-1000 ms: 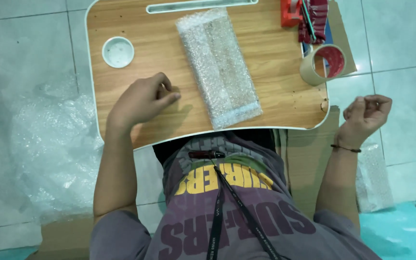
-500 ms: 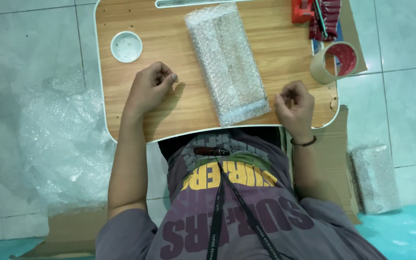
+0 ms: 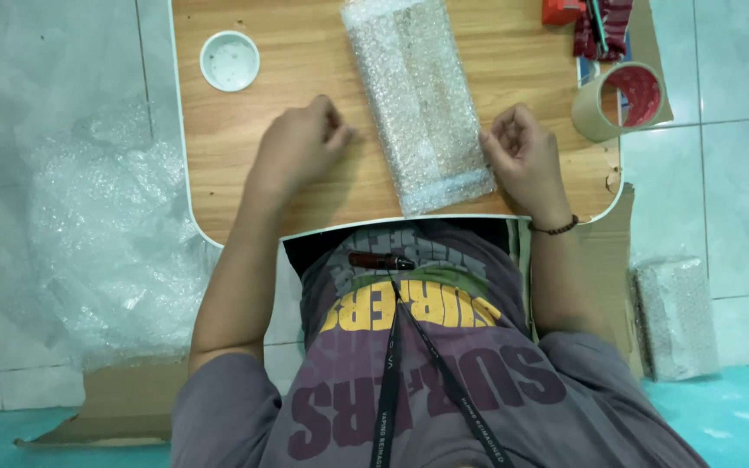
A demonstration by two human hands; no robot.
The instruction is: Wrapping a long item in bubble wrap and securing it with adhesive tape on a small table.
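On the wooden counter (image 3: 218, 186): one long bubble-wrapped parcel (image 3: 418, 100), laid lengthwise at the middle, its far end cut off by the frame; one white round cup (image 3: 230, 61) at the far left; one tape roll (image 3: 621, 100) at the right edge; one red item (image 3: 591, 22), partly cut off, not identifiable. Two hands are counted: left hand (image 3: 301, 143), loosely curled, nothing held, rested just beside the parcel; right hand (image 3: 520, 152), curled, touching the parcel's right edge, its contents not discernible. On the floor: one bubble-wrap sheet (image 3: 106, 251) at left; one second wrapped parcel (image 3: 674, 316) at right; cardboard (image 3: 123, 403), partly hidden.
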